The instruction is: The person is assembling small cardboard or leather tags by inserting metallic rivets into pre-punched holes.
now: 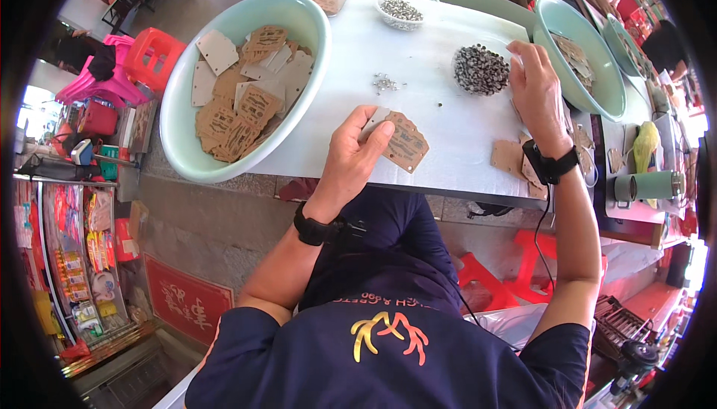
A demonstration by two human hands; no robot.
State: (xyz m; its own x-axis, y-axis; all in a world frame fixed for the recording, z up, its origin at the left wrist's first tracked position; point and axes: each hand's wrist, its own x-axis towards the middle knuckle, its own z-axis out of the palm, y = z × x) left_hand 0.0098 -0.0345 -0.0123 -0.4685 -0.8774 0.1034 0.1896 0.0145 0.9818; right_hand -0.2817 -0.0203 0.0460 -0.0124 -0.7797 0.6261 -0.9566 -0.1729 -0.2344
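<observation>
Between the thumb and fingers of my left hand [357, 144] are brown printed cardboard cards [405, 142] with small holes along their edges; a pale grey card face shows beside the brown one. My right hand [536, 84] is at the right rim of a small clear bowl of dark metal snap pieces [480, 70]. Its fingers are bent together, and whatever they pinch is too small to make out. A little pile of silvery pieces [385, 82] lies on the white tabletop [328, 136], beyond my left hand. One dark piece [440, 104] lies alone near the bowl.
A large pale green basin [321, 43] full of cards stands at the left. Another green basin [609, 103] is at the right. A clear bowl of silvery pieces [402, 11] sits at the far edge. Loose cards [508, 156] lie by my right wrist, and a green flask [657, 185] is farther right.
</observation>
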